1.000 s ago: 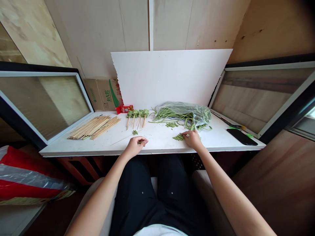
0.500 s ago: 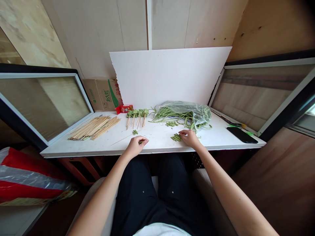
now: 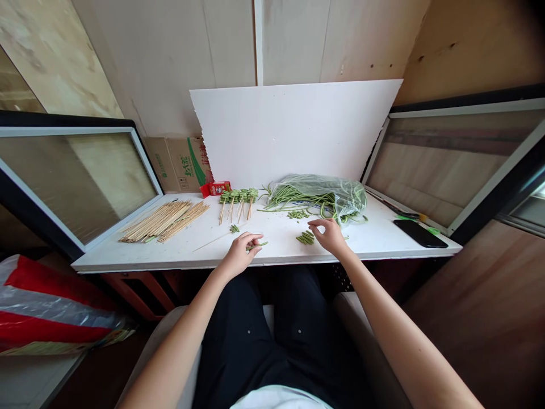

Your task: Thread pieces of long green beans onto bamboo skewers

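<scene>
Gathering step (prob.): bean pc. (image 3: 262, 244) is held by fingers of L hand (image 3: 240, 255), left of cut-bean pile (image 3: 305, 237); R hand (image 3: 329, 236), fingers narrowed (contents unclear), is poised just right of it, light pinch presumably req'd next.

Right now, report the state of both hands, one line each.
Left hand: loosely closed, holding green bean.
Right hand: in a pinching pose beside the cut bean pile; whether fully closed or holding anything cannot be told.
</scene>
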`<action>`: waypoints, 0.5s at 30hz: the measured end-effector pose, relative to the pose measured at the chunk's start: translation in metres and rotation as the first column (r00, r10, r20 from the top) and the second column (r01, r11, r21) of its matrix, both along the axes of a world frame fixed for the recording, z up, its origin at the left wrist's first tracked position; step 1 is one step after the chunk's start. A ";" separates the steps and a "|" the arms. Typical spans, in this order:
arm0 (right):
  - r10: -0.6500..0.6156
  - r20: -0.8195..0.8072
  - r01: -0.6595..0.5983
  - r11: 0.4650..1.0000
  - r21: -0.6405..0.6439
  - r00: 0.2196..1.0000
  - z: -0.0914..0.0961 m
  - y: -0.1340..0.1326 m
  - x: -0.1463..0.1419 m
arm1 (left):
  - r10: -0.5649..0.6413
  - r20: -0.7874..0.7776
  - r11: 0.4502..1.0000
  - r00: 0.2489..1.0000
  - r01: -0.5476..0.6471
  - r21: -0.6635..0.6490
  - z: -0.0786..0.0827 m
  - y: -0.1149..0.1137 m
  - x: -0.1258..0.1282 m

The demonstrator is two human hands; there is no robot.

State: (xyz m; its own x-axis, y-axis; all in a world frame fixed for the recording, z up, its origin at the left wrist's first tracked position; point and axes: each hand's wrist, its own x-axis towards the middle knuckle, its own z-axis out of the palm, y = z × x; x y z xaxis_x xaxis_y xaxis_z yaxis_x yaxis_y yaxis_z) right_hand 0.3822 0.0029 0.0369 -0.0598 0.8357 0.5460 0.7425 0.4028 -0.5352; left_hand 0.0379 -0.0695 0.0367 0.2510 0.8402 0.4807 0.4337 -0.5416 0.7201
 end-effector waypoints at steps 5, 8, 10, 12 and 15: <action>0.254 -0.102 -0.260 0.965 -0.046 0.962 0.030 -0.032 -0.038 | 0.014 0.076 1.000 0.997 -0.016 0.017 0.003 -0.008 0.017; 0.490 -0.106 -0.501 0.857 -0.123 0.865 0.034 -0.051 -0.067 | -0.022 0.053 0.997 0.998 0.018 0.072 0.008 -0.015 0.027; 0.576 -0.142 -0.591 0.797 -0.122 0.805 0.031 -0.058 -0.082 | -0.047 0.020 0.993 0.999 0.045 0.105 0.012 -0.020 0.029; 0.589 -0.192 -0.612 0.786 -0.091 0.785 0.027 -0.060 -0.090 | -0.048 0.015 0.991 0.999 0.046 0.126 0.016 -0.022 0.029; 0.555 -0.206 -0.573 0.819 -0.034 0.806 0.023 -0.059 -0.091 | -0.019 0.013 0.989 1.000 0.017 0.146 0.017 -0.020 0.024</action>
State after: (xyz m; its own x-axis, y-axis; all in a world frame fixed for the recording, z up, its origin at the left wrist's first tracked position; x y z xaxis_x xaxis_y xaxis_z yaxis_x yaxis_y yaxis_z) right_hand 0.2909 -0.0566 0.0600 -0.4449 0.7304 0.5182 0.2877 0.6645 -0.6897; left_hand 0.0617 -0.0893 0.0540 0.2577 0.7562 0.6015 0.4131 -0.6490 0.6389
